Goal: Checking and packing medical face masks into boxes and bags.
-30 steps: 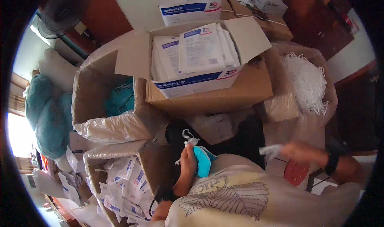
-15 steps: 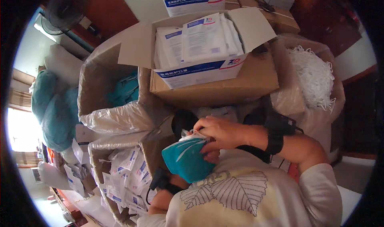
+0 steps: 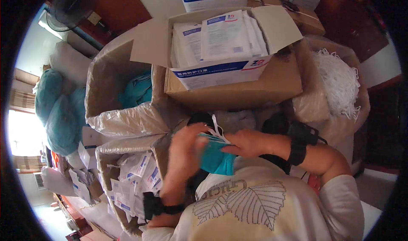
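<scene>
A small stack of teal face masks (image 3: 217, 159) is held in front of my chest, its layered edges facing up. My left hand (image 3: 185, 147), a little blurred, grips the stack's left side. On the upper right corner, my right hand (image 3: 246, 142) has its fingers closed. White straps (image 3: 218, 129) stick up between the two hands above the masks. How the straps join the masks is hidden by my fingers.
A white carton (image 3: 221, 74) of flat white packets stands ahead on a brown box (image 3: 276, 87). Lined boxes hold teal masks (image 3: 138, 92) at left, wrapped packets (image 3: 138, 177) below, and loose white straps (image 3: 338, 81) at right. Teal-filled bags (image 3: 61, 120) sit far left.
My left hand has come up from below the masks to their left side. The stack has turned and shifted slightly right and up. White straps now stand up above it.
</scene>
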Available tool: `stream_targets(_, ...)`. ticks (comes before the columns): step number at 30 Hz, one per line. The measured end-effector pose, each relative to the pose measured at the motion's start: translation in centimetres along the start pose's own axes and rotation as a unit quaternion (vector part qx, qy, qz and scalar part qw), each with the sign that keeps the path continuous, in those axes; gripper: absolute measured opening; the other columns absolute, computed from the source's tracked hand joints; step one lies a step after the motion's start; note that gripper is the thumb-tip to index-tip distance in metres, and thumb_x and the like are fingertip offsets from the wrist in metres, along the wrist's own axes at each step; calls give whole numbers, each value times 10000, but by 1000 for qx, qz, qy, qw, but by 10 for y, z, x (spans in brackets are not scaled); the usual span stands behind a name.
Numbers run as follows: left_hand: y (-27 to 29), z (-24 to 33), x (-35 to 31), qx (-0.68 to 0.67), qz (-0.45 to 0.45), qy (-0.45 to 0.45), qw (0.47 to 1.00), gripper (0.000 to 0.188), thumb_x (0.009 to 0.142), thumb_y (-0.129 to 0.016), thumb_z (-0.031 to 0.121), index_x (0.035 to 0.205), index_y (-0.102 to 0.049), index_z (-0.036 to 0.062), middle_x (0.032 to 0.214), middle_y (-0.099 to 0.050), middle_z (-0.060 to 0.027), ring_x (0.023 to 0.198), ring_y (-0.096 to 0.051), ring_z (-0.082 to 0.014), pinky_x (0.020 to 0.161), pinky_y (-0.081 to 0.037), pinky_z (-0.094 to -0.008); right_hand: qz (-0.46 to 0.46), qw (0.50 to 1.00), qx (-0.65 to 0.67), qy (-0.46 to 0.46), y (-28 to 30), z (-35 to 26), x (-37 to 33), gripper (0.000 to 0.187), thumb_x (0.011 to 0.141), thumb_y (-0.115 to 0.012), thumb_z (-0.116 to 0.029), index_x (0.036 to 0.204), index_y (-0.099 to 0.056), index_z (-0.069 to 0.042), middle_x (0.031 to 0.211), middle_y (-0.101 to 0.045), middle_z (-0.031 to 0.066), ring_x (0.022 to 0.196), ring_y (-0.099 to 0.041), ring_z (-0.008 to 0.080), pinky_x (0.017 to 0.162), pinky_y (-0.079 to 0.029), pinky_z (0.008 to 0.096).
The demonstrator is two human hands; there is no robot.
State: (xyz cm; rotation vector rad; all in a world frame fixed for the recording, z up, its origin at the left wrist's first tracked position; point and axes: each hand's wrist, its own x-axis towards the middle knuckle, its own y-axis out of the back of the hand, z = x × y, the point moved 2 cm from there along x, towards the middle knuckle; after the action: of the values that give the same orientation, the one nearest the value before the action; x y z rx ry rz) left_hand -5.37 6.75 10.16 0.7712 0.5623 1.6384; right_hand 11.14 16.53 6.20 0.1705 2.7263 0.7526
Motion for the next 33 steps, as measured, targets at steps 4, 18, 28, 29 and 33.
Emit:
stream_targets(4,-42,-1,-7,9,-69,89,994,216,852,-460,209,972,-532,45,950,-565,-140,898,-534,-333,764,-424,-396,-15,996,84,-1,-5,-5,-3,373,859,-480,-354,975,-484,0,904,-568,249,835,-555,391,701,-429,432)
stream_targets(18,-73,-4,-31,-25,-20,166,986,228,835,-530,242,792,-569,21,721,-540,-130,644,-544,-312,577,-431,-346,-20,968,-141,-207,9,-5,-35,192,780,-497,-160,921,-442,-42,893,-577,201,832,-577,328,645,-442,428)
stream_targets(28,-96,-15,-52,-125,85,218,964,266,888,-458,228,792,-531,-9,840,-519,-146,772,-526,-264,684,-417,-349,306,950,57,-3,-39,21,-6,263,774,-543,-208,977,-484,-53,830,-577,190,789,-546,398,629,-409,458)
stream_targets(29,-93,-14,-50,-91,107,203,969,250,873,-478,240,808,-543,8,873,-522,-144,797,-529,-278,681,-424,-362,298,953,56,-5,-38,20,-8,262,779,-541,-215,973,-482,-50,821,-577,191,783,-547,400,627,-409,458)
stream_targets(33,-82,-12,-43,-28,135,213,967,243,839,-523,292,864,-572,56,907,-543,-143,833,-543,-310,679,-443,-383,291,957,10,-15,-33,12,-11,270,787,-539,-238,967,-467,-51,796,-582,190,753,-553,404,624,-421,462)
